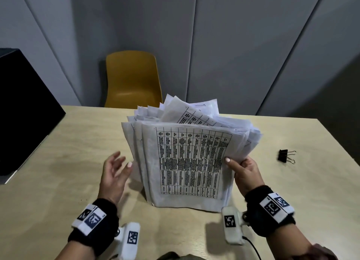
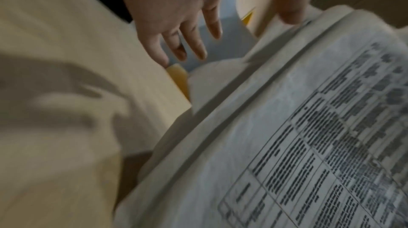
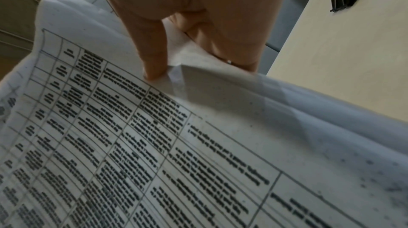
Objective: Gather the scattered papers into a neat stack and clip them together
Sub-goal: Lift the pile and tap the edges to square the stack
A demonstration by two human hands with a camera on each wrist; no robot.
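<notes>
Grey wall panels and a mustard-yellow chair point(image 1: 132, 78) back a pale wooden table point(image 1: 64, 181) where a person stands a thick sheaf of printed papers point(image 1: 187, 162) on its lower edge, the top sheet, a dense table of text, facing the head camera. Held upright like this, the sheets can likely be tapped against the tabletop so their edges fall level; for now the upper edges fan out unevenly toward the chair, so by this judgement the squaring-up is only partly done.

The right hand point(image 1: 246, 174) pinches the sheaf's right edge, thumb laid on the front page and fingers curled behind, as the right wrist view confirms. The left hand point(image 1: 115, 174) hangs just beside the left edge with fingers spread and relaxed, gripping nothing; the blurred left wrist view shows its thumb at or very near the paper, though contact cannot be told for certain.

A black binder clip point(image 1: 286, 156) lies on the table to the right, well apart from the sheaf, its wire handles resting flat, untouched. A dark box-like object point(image 1: 23, 107) sits at the table's left end.
</notes>
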